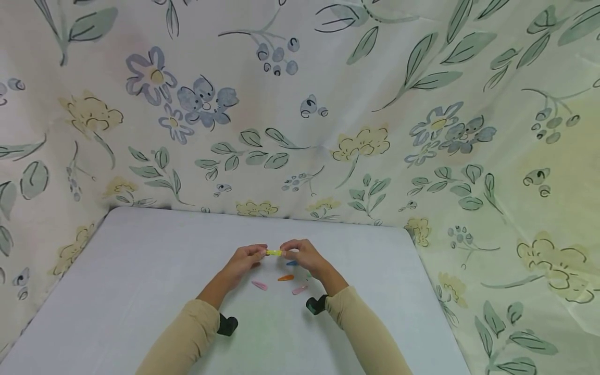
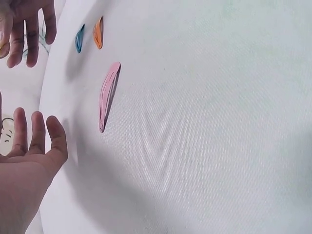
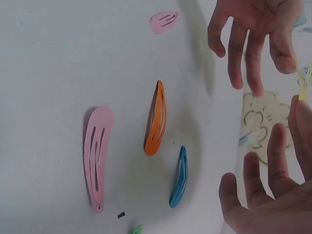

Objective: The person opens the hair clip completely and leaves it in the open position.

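Both hands meet over the table, pinching a yellow snap hair clip (image 1: 274,252) from opposite ends. My left hand (image 1: 242,264) has one end between thumb and fingertip; my right hand (image 1: 307,258) has the other. In the right wrist view the yellow clip (image 3: 304,85) looks split into thin strips near the left fingertips, with the remaining fingers of both hands spread. Below them lie an orange hair clip (image 3: 156,122), a blue hair clip (image 3: 179,178), a pink hair clip (image 3: 97,158) and another pink hair clip (image 2: 108,97). A green hair clip (image 3: 138,229) shows only partly.
The white table (image 1: 140,271) backs onto a floral cloth (image 1: 281,114), which also hangs at both sides. A tiny dark scrap (image 3: 121,215) lies near the larger-looking pink clip in the right wrist view. Black devices (image 1: 228,325) sit at both wrists.
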Demonstrator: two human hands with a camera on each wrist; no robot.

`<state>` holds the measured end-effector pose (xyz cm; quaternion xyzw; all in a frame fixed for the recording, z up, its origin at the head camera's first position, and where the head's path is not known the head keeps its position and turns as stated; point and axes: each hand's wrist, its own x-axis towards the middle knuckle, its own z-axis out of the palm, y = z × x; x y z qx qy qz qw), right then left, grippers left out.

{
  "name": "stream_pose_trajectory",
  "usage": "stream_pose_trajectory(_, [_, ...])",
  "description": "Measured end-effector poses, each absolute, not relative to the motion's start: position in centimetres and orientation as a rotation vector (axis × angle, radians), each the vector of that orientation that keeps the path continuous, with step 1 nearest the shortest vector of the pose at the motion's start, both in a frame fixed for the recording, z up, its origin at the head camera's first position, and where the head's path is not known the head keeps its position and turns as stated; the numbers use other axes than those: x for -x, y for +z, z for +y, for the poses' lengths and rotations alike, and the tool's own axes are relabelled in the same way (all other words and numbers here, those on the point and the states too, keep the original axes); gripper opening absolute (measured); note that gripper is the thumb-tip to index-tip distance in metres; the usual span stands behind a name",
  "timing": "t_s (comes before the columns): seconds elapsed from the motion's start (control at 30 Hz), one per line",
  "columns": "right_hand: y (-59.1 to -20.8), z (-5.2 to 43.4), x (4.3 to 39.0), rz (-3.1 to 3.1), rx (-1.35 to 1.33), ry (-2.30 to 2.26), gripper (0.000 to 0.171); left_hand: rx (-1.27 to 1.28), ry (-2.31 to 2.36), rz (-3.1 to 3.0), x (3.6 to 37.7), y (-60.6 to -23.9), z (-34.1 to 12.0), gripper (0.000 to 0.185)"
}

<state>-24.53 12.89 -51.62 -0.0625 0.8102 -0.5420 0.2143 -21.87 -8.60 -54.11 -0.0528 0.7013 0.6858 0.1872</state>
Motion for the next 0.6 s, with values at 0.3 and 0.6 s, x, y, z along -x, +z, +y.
stream_pose_trajectory(0.3, [-51.47, 12.75, 24.31, 2.286, 0.112, -1.478, 0.013, 0.169, 1.915, 2.017, 21.81, -54.03, -8.53, 0.033])
stream_pose_trajectory(0.6, [-51.63, 12.67, 24.2, 2.362, 0.114, -1.429, 0.009, 0.083, 1.782, 2.302, 21.79, -54.36, -8.28, 0.023])
